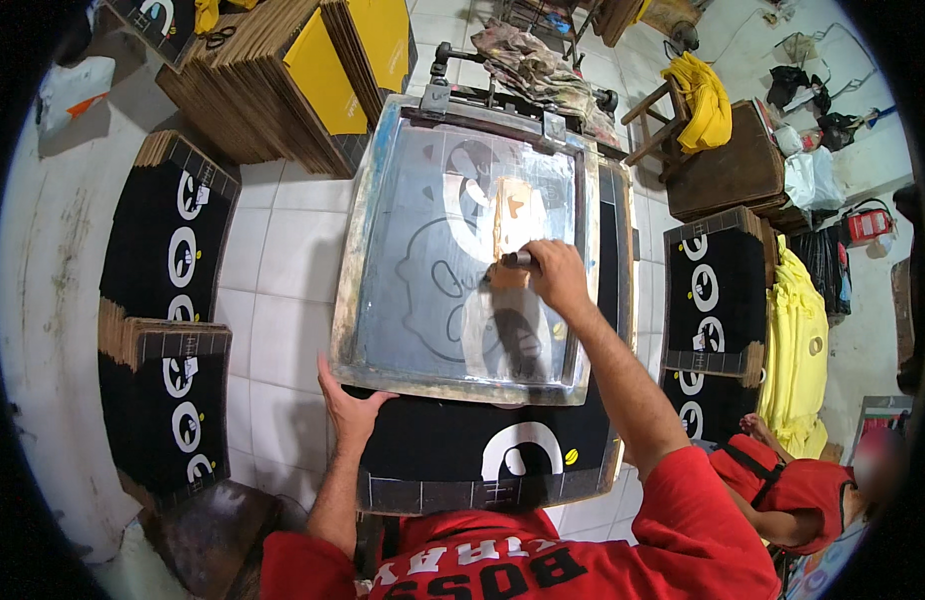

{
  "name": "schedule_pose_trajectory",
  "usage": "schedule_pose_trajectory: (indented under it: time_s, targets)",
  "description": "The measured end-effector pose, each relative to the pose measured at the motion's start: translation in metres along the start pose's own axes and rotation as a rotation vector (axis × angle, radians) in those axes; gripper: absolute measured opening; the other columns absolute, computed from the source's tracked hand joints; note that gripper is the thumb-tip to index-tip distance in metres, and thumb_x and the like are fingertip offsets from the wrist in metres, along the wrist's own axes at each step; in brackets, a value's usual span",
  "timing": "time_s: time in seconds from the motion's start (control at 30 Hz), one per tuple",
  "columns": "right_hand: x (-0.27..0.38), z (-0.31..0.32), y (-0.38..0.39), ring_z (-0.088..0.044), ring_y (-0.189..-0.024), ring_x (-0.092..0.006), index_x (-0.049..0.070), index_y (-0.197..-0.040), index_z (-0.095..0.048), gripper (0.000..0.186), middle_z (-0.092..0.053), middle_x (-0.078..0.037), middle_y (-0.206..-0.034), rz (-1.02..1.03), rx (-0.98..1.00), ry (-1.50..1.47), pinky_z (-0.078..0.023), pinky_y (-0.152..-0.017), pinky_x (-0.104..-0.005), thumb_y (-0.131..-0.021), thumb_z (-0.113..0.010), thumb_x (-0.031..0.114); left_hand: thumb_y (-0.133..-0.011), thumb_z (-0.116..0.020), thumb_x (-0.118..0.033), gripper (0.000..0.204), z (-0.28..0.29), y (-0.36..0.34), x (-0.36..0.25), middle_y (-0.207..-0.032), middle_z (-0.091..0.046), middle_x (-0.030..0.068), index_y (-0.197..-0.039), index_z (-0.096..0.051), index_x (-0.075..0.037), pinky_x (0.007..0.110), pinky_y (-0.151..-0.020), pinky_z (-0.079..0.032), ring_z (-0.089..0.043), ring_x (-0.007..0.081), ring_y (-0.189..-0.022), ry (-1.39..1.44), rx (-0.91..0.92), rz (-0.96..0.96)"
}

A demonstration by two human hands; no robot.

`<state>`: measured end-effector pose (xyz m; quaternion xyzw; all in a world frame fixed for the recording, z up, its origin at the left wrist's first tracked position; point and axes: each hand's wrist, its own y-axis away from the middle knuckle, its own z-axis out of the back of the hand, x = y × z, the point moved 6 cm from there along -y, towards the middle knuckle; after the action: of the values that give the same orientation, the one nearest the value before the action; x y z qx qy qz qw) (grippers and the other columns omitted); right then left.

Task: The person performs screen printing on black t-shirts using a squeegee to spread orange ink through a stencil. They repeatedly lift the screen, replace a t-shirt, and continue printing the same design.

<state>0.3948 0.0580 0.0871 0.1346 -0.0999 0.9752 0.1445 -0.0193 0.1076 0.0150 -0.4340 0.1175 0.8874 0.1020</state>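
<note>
A screen-printing frame (355,310) with a grey mesh lies tilted over a black printed panel (433,425). Its mesh carries a cartoon outline and a patch of pale orange ink (515,215). My right hand (560,275) is closed round the dark handle of a squeegee (520,259) over the mesh, just below the ink. The squeegee's blade is partly hidden, with orange ink around it. At the frame's near left corner, my left hand (351,408) grips the edge, thumb along the near side and fingers along the left side.
Stacks of black printed panels stand left (163,240) and right (718,290). Brown boards (273,90) are piled at the far left. Stained cloths (538,65) hang behind the frame. Yellow fabric (798,350) and a seated person in red (783,490) are at the right.
</note>
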Motion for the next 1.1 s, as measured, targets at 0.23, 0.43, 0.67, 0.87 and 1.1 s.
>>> schedule_pose_trajectory:
  time_s: [0.23, 0.43, 0.67, 0.87, 1.1]
  targets:
    - [-0.006, 0.017, -0.009, -0.068, -0.094, -0.0308, 0.012, -0.104, -0.069, 0.025, -0.073, -0.008, -0.096, -0.024, 0.142, 0.029, -0.047, -0.082, -0.0455, -0.08, -0.076, 0.014, -0.057, -0.1, -0.008, 0.133, 0.012, 0.005, -0.023, -0.157, -0.037, 0.0251, -0.162, -0.018, -0.008, 0.048, -0.12, -0.035, -0.04, 0.0379, -0.144, 0.113, -0.074, 0.014]
    - [-0.044, 0.008, -0.081, -0.071, -0.093, -0.0381, 0.007, -0.11, -0.069, 0.038, -0.075, -0.015, -0.096, -0.019, 0.12, 0.057, -0.054, -0.081, -0.0511, -0.075, -0.082, 0.019, -0.058, -0.097, -0.001, 0.129, 0.014, 0.004, -0.029, -0.153, -0.042, 0.0239, -0.161, -0.02, -0.008, 0.046, -0.115, -0.041, -0.047, 0.0345, -0.137, 0.093, -0.07, 0.02]
    - [-0.085, -0.004, -0.145, -0.07, -0.101, -0.0415, 0.006, -0.117, -0.069, 0.045, -0.074, -0.02, -0.106, -0.12, 0.065, -0.058, -0.055, -0.086, -0.0487, -0.077, -0.082, 0.022, -0.057, -0.099, -0.005, 0.127, 0.016, 0.005, -0.033, -0.149, -0.047, 0.0239, -0.16, -0.023, -0.005, 0.045, -0.112, -0.044, -0.051, 0.0346, -0.134, 0.175, -0.063, 0.036]
    - [-0.021, -0.001, -0.016, -0.061, -0.098, -0.0369, 0.01, -0.105, -0.067, 0.03, -0.068, -0.01, -0.103, -0.025, -0.089, -0.1, -0.05, -0.083, -0.0464, -0.076, -0.07, 0.004, -0.056, -0.1, -0.007, 0.126, 0.017, 0.005, -0.033, -0.151, -0.046, 0.0235, -0.158, -0.026, -0.004, 0.045, -0.114, -0.042, -0.048, 0.0358, -0.137, 0.13, -0.081, -0.02]
    - [0.048, 0.05, 0.098, -0.063, -0.117, -0.0278, 0.014, -0.118, -0.072, 0.046, -0.07, -0.005, -0.119, -0.09, -0.427, -0.074, -0.044, -0.096, -0.0426, -0.076, -0.066, -0.005, -0.057, -0.099, -0.006, 0.122, 0.023, 0.006, -0.05, -0.149, -0.046, 0.022, -0.157, -0.028, -0.004, 0.045, -0.112, -0.044, -0.049, 0.0351, -0.135, 0.109, -0.074, -0.159]
